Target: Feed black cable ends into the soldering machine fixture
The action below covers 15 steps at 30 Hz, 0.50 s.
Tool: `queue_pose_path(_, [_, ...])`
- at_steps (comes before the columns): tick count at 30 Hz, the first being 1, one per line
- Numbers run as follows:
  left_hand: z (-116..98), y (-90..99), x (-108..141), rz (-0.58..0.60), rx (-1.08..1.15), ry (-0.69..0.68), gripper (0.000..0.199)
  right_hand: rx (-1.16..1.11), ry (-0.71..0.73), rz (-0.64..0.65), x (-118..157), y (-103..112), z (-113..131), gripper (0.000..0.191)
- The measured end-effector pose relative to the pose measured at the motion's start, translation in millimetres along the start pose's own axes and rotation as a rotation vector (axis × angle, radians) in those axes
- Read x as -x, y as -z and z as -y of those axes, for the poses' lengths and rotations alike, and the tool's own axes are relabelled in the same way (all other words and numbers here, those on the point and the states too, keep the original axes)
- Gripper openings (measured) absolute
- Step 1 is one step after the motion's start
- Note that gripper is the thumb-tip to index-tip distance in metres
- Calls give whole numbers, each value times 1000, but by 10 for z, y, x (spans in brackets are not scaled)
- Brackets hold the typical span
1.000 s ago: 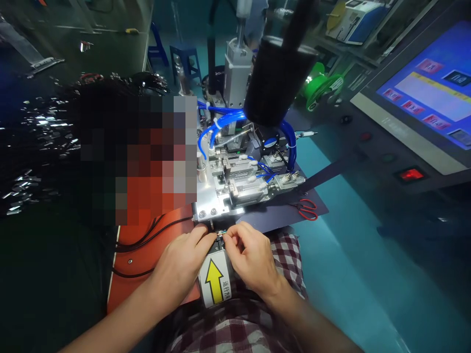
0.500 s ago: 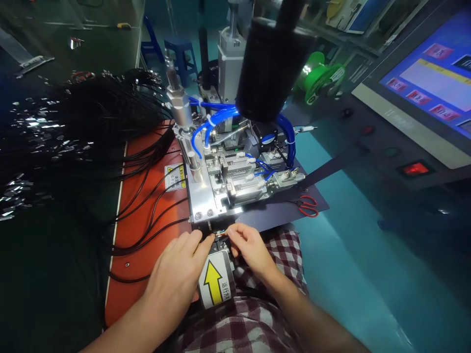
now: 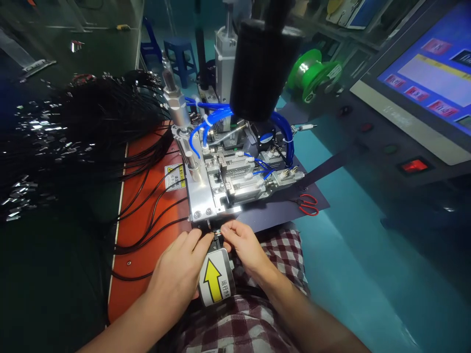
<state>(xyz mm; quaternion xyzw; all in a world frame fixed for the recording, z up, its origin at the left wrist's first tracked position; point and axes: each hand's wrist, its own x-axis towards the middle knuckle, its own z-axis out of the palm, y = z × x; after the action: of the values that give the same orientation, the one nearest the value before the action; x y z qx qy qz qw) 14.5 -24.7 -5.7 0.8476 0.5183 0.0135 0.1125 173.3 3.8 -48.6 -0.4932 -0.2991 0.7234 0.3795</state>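
At the near end of the bench-top machine (image 3: 200,196), my two hands work fingertip to fingertip. My left hand (image 3: 182,260) is closed, thumb and forefinger pressed on the end of a black cable at the feed slot; the cable itself is mostly hidden under the hand. Opposite it, my right hand (image 3: 241,242) pinches the thin wires (image 3: 218,232) at the cable's end. Its fingertips nearly meet my left thumb and cover most of the wires. Just below both hands is a white label with a yellow arrow (image 3: 213,279).
Several black cables (image 3: 147,225) cross the orange-red table top (image 3: 125,294) from a large bundle (image 3: 99,108). Red-handled scissors (image 3: 308,205) lie on the dark plate at right. A green wire spool (image 3: 312,73) and a touch screen (image 3: 434,68) stand beyond.
My right hand has moved slightly left, closer to my left fingertips, and the coloured wires between them show less. My left hand stays nearly in place. The view has shifted a little.
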Motion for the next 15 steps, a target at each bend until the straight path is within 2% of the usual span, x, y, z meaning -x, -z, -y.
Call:
queue_pose_path(4, [24, -9, -17, -96, 56, -16, 35, -40, -32, 47, -9, 18, -11, 32])
queue_pose_path(8, [44, -17, -5, -202, 88, -44, 32, 11, 44, 20, -28, 26, -52, 38])
queue_pose_path(15, [35, -15, -6, -177, 79, -41, 36, 171, 147, -12, -34, 22, -88, 32])
